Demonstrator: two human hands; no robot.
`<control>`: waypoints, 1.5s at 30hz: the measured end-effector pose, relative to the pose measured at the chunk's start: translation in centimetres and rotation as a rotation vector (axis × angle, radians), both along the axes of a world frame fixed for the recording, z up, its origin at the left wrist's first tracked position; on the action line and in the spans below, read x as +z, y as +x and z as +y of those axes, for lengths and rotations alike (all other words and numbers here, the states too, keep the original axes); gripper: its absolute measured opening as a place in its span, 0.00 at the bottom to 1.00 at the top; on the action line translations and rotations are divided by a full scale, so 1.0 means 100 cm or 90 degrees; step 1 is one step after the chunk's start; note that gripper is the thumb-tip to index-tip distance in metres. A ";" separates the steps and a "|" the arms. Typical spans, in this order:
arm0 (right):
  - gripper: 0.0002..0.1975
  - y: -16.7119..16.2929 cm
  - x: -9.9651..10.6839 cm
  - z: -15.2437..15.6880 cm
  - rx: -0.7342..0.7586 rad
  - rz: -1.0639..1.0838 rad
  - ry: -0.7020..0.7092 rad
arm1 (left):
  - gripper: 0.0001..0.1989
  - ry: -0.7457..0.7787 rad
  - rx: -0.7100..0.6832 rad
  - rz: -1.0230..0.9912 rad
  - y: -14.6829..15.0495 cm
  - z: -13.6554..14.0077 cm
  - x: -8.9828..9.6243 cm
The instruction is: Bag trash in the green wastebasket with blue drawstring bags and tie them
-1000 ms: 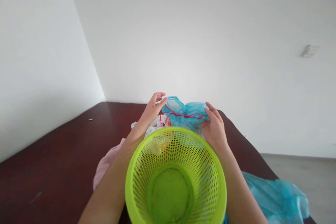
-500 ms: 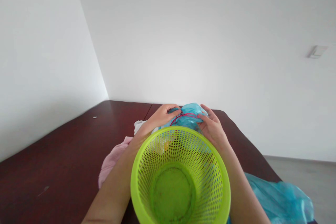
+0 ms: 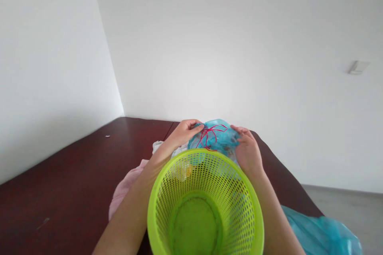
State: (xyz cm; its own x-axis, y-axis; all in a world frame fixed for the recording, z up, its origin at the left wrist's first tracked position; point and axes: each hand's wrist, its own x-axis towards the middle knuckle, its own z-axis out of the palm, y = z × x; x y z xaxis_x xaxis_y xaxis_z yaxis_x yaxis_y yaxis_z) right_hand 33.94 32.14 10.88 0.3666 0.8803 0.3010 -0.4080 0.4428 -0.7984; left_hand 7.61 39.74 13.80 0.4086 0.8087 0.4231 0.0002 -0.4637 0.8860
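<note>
A blue translucent plastic bag (image 3: 221,137) with a thin red drawstring (image 3: 209,130) is held up behind the basket. My left hand (image 3: 188,129) pinches the bag's edge at its left, near where the red string gathers. On the other side my right hand (image 3: 249,149) has its fingers on the bag's right edge, thumb and fingers closed on the film. Between my forearms stands a green perforated plastic basket (image 3: 196,223), tilted toward me with its inside showing. Its rim hides the lower part of the bag.
Pink cloth (image 3: 128,185) lies left of my left forearm, with something white and crumpled (image 3: 157,145) behind it. More blue plastic (image 3: 326,233) hangs over the right edge of the dark red table (image 3: 74,183). White walls (image 3: 209,48) close off the back and left.
My right hand has shifted slightly right and down, off the red string and onto the bag's edge. The string now hangs loose in loops. My left hand keeps its pinch.
</note>
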 end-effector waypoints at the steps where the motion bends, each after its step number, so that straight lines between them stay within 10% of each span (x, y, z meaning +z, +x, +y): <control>1: 0.11 -0.002 0.002 -0.002 0.069 -0.033 -0.026 | 0.16 -0.004 -0.006 0.006 0.001 -0.003 0.002; 7: 0.22 -0.013 -0.006 0.004 0.110 -0.331 -0.060 | 0.20 -0.026 -0.058 0.008 0.008 -0.006 0.000; 21: 0.10 0.021 -0.017 0.014 -0.324 0.171 -0.010 | 0.20 0.016 0.217 -0.230 -0.005 0.022 -0.007; 29: 0.10 0.043 -0.032 0.027 -0.358 0.194 -0.061 | 0.15 -0.218 0.138 -0.439 -0.011 0.019 0.001; 35: 0.15 0.023 -0.003 -0.001 -0.428 0.033 0.062 | 0.21 -0.206 0.082 -0.344 -0.008 0.011 0.003; 38: 0.03 0.011 0.013 -0.014 -0.312 -0.167 0.121 | 0.26 -0.167 0.042 -0.255 -0.003 0.002 0.005; 45: 0.22 -0.006 0.010 -0.009 0.020 -0.443 0.026 | 0.31 -0.169 -0.108 -0.143 0.012 -0.015 0.005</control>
